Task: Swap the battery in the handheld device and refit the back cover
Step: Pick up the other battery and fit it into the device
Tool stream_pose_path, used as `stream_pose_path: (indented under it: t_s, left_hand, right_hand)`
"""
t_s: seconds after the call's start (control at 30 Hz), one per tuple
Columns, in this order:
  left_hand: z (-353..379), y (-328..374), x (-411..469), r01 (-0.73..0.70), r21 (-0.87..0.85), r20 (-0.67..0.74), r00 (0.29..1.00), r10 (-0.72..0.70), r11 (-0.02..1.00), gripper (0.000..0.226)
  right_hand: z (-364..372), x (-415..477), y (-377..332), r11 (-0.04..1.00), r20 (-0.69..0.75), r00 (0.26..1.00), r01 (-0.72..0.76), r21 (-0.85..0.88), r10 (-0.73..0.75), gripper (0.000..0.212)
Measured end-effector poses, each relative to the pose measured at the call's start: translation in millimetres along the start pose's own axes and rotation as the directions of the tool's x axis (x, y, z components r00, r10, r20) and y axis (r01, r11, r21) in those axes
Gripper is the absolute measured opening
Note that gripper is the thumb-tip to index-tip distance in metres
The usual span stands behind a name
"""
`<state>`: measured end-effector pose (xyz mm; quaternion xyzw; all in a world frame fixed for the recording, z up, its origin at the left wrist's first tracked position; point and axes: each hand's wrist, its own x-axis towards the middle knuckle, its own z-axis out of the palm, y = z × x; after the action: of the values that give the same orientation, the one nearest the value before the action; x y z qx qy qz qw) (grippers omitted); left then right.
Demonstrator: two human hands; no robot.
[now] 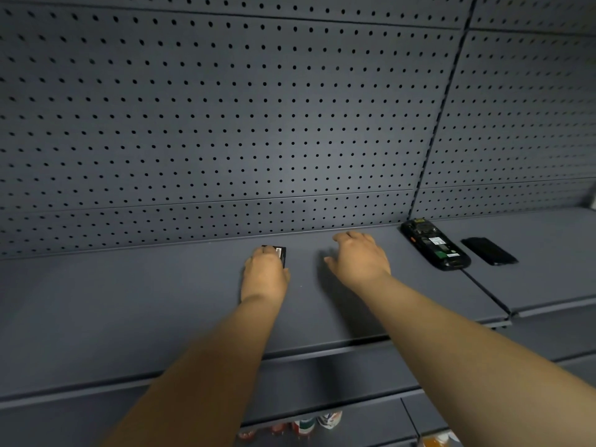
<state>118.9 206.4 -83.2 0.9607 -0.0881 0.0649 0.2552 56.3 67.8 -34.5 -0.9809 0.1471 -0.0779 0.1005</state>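
A black battery (280, 253) lies on the grey shelf (129, 301), and my left hand (264, 274) covers its near end with fingers curled round it. My right hand (359, 258) hovers open just to the right, palm down, holding nothing. Further right the black handheld device (433, 244) lies face down against the back wall, its battery bay open with labels showing. The black back cover (489, 251) lies flat on the neighbouring shelf panel to the right of the device.
A grey pegboard wall (258, 124) rises right behind the shelf. The shelf's front edge (322, 353) runs below my forearms. Lower shelves hold a few colourful packages (309, 424) at the bottom of the view.
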Motion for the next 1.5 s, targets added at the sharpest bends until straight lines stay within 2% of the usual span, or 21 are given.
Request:
stream_pose_path:
  t_s: [0.37, 0.6, 0.8, 1.0, 1.1, 1.23, 1.3, 1.37, 1.43, 1.5]
  left_hand:
    - [-1.8, 52.0, -11.1, -0.162, -0.083, -0.058, 0.986, 0.158, 0.983, 0.044]
    - [8.6, 94.7, -15.2, -0.17, -0.114, -0.069, 0.984, 0.163, 0.979, 0.043]
    - [33.5, 157.6, -29.7, -0.151, -0.131, -0.087, 0.986, 0.141, 0.98, 0.046]
    - [60.2, 228.8, -50.1, -0.112, -0.156, -0.126, 0.988, 0.092, 0.981, 0.049]
    - [75.9, 261.4, -63.1, -0.1, -0.169, -0.149, 0.986, 0.074, 0.98, 0.049]
    - [94.5, 298.3, -77.7, -0.11, -0.219, -0.203, 0.977, 0.065, 0.969, 0.051]
    - [102.1, 313.4, -83.7, -0.132, -0.239, -0.22, 0.972, 0.079, 0.962, 0.055]
    - [108.7, 324.5, -87.7, -0.16, -0.259, -0.243, 0.965, 0.096, 0.953, 0.06]
    - [112.6, 330.3, -88.1, -0.172, -0.308, -0.253, 0.963, 0.094, 0.936, 0.066]
    - [114.1, 330.4, -85.0, -0.148, -0.352, -0.215, 0.974, 0.074, 0.924, 0.074]
  right_hand:
    - [-17.8, 4.4, 21.5, 0.998, -0.033, 0.998, -0.055, 0.042, 0.057, 0.044]
    - [-28.4, 15.3, 58.8, 0.997, -0.045, 0.998, -0.035, 0.065, 0.038, 0.044]
    - [-41.7, 25.0, 118.5, 0.986, -0.045, 0.999, -0.002, 0.168, 0.009, 0.036]
    - [-61.3, 33.2, 185.4, 0.947, 0.083, 0.996, -0.007, 0.322, -0.021, 0.037]
    - [-68.0, 36.3, 215.0, 0.837, 0.138, 0.99, -0.06, 0.544, -0.019, 0.042]
    - [-72.9, 38.1, 248.3, 0.548, 0.219, 0.976, -0.181, 0.816, -0.004, 0.026]
    - [-78.0, 39.3, 262.3, 0.423, 0.286, 0.958, -0.272, 0.865, 0.03, 0.01]
    - [-81.3, 41.5, 274.9, 0.308, 0.342, 0.939, -0.335, 0.89, 0.031, 0.01]
    - [-82.3, 44.5, 285.3, 0.229, 0.353, 0.935, -0.343, 0.911, -0.003, 0.011]
    - [-80.6, 46.5, 293.9, 0.196, 0.311, 0.949, -0.295, 0.935, -0.057, 0.013]
